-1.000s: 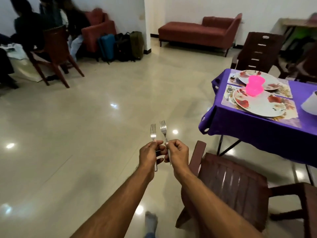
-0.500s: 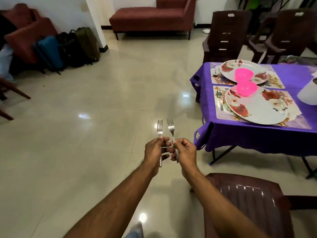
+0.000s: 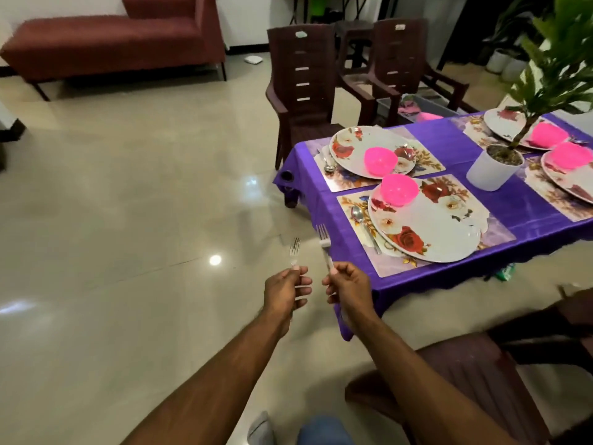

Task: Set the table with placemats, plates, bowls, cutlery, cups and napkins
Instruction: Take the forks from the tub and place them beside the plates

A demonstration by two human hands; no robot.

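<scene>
I see a potted plant (image 3: 500, 162) mid-table on the purple tablecloth (image 3: 449, 130), two brown plastic chairs (image 3: 303, 81) at the far edge, and a maroon chaise (image 3: 112, 40) against the wall.

Soft indoor light, ceiling glare on floor (image 3: 215, 260), motion-blurred edges.

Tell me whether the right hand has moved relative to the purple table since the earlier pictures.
Yes. The right hand, gripping a fork, has come closer to the purple table; the fork tines now overlap the table's near corner, where earlier bare floor separated them.
</scene>
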